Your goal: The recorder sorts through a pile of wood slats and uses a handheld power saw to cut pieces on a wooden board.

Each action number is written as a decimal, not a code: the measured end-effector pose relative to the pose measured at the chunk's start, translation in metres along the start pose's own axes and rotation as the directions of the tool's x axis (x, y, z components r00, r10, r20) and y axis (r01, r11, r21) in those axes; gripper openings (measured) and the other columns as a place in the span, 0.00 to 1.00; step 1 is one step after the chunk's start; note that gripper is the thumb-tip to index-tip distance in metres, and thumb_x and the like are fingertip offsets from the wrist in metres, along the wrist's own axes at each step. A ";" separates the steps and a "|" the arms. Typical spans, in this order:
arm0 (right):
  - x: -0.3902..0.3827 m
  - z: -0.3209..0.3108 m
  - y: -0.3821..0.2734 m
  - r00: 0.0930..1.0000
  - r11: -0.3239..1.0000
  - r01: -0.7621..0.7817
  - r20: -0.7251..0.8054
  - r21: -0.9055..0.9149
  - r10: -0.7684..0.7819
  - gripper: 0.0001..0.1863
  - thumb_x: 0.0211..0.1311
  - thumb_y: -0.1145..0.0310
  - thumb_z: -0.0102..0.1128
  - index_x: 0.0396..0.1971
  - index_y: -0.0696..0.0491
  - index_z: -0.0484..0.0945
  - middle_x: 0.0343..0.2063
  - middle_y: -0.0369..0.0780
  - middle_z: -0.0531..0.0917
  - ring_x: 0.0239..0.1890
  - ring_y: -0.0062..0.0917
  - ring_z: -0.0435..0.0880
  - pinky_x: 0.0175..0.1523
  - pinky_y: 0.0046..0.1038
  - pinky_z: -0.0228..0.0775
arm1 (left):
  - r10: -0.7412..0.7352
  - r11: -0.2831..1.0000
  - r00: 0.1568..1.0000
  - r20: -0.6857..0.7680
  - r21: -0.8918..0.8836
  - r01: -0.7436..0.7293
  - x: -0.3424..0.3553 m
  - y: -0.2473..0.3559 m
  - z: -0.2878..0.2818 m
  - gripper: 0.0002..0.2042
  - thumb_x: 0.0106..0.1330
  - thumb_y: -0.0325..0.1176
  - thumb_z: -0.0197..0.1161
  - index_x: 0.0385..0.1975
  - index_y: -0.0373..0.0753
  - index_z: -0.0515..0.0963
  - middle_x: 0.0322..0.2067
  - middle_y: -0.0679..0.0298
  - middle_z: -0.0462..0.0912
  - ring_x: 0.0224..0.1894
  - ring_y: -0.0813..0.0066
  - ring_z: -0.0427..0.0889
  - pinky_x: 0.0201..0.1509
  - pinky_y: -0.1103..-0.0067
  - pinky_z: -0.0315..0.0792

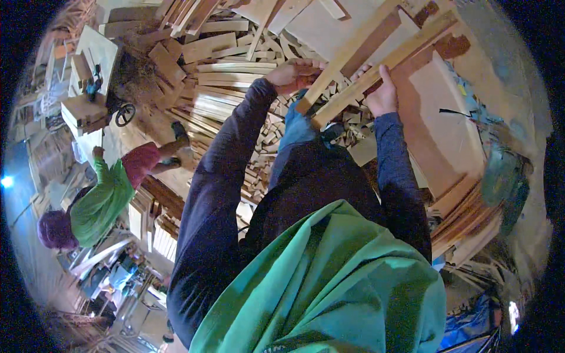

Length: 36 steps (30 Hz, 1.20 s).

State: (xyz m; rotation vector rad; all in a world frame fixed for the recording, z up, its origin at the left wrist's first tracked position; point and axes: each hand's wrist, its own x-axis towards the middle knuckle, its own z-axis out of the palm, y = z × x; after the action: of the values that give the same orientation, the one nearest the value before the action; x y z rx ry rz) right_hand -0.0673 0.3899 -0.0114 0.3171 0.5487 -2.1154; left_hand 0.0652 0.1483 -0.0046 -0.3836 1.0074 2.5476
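In the head view, the person's right hand (384,95) grips a long wooden plank (406,56). A second plank (343,57) slants beside it, and the left hand (291,77) is just beside that one, though whether its fingers touch the wood cannot be told. Small offcuts (256,176) lie heaped below, near rows of pale strips (220,106). At left, a co-worker (103,203) in green top and reddish shorts stands near a black wheel (125,115).

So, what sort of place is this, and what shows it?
Probably a woodworking workshop: a long wooden strip in the right hand, heaped small offcuts, and what looks like a machine with a black wheel.
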 end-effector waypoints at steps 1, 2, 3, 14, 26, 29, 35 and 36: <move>0.000 0.000 0.001 1.000 0.998 0.018 -0.008 -0.054 -0.018 0.17 0.66 0.54 0.55 0.39 0.54 0.73 0.35 0.39 0.77 0.39 0.32 0.76 0.52 0.39 0.69 | 0.010 0.999 1.000 0.007 0.050 -0.010 0.001 0.000 0.000 0.16 0.71 0.37 0.53 0.53 0.35 0.73 0.49 0.63 0.80 0.49 0.77 0.78 0.55 0.79 0.72; 0.000 0.000 0.000 0.996 0.992 0.046 -0.064 -0.115 -0.054 0.16 0.63 0.54 0.59 0.39 0.53 0.74 0.33 0.38 0.79 0.38 0.32 0.77 0.51 0.38 0.71 | 0.053 0.998 0.998 0.025 0.041 -0.054 0.002 0.000 0.000 0.16 0.71 0.37 0.53 0.53 0.35 0.73 0.49 0.63 0.80 0.49 0.77 0.78 0.55 0.79 0.72; -0.001 0.000 0.000 0.999 0.991 0.052 0.002 -0.126 -0.052 0.16 0.63 0.54 0.59 0.39 0.53 0.74 0.33 0.38 0.79 0.38 0.32 0.77 0.51 0.38 0.71 | 0.003 1.000 0.997 -0.075 0.021 -0.001 0.001 -0.001 0.002 0.16 0.71 0.32 0.53 0.55 0.33 0.71 0.52 0.60 0.78 0.53 0.71 0.77 0.58 0.75 0.71; -0.005 0.010 -0.002 0.986 0.986 0.106 -0.116 -0.132 -0.121 0.12 0.68 0.57 0.53 0.36 0.51 0.72 0.33 0.39 0.78 0.39 0.34 0.78 0.52 0.41 0.71 | 0.066 0.990 0.984 -0.164 0.134 -0.044 0.012 0.000 0.037 0.14 0.72 0.36 0.47 0.47 0.35 0.74 0.35 0.63 0.81 0.34 0.75 0.80 0.38 0.79 0.74; -0.008 0.017 -0.002 0.984 0.991 0.073 -0.151 -0.111 -0.089 0.13 0.66 0.57 0.56 0.37 0.51 0.70 0.33 0.38 0.76 0.37 0.33 0.76 0.50 0.39 0.71 | -0.015 1.000 0.993 -0.118 -0.021 0.013 0.017 -0.008 0.033 0.19 0.74 0.41 0.40 0.48 0.32 0.71 0.39 0.58 0.80 0.37 0.69 0.80 0.44 0.76 0.75; -0.008 0.021 -0.001 0.986 0.983 0.121 -0.098 -0.136 -0.135 0.13 0.65 0.57 0.57 0.38 0.50 0.71 0.33 0.38 0.77 0.37 0.32 0.77 0.49 0.39 0.71 | 0.010 0.999 0.994 -0.106 0.044 -0.005 0.015 -0.007 0.031 0.16 0.72 0.41 0.44 0.45 0.35 0.73 0.37 0.61 0.80 0.35 0.73 0.79 0.39 0.79 0.74; -0.013 0.020 -0.001 0.986 0.998 0.062 -0.156 -0.004 -0.061 0.13 0.65 0.57 0.58 0.39 0.50 0.72 0.34 0.39 0.79 0.39 0.32 0.79 0.48 0.38 0.73 | 0.622 0.440 0.758 -0.196 0.888 -0.131 0.007 -0.018 0.060 0.16 0.74 0.40 0.48 0.46 0.33 0.75 0.34 0.61 0.80 0.33 0.79 0.77 0.35 0.81 0.73; -0.013 0.018 -0.001 0.986 0.999 0.031 -0.166 -0.020 -0.034 0.16 0.65 0.55 0.58 0.42 0.50 0.73 0.36 0.39 0.81 0.41 0.32 0.80 0.51 0.39 0.73 | 0.639 0.451 0.738 -0.219 0.883 -0.128 0.005 -0.021 0.069 0.14 0.71 0.35 0.52 0.50 0.33 0.73 0.37 0.56 0.79 0.37 0.70 0.78 0.38 0.75 0.73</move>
State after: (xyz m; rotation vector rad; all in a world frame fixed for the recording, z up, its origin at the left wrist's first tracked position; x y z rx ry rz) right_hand -0.0616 0.3907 0.0100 0.4807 0.6726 -2.1265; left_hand 0.0623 0.2113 0.0299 -0.6214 2.6662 1.9117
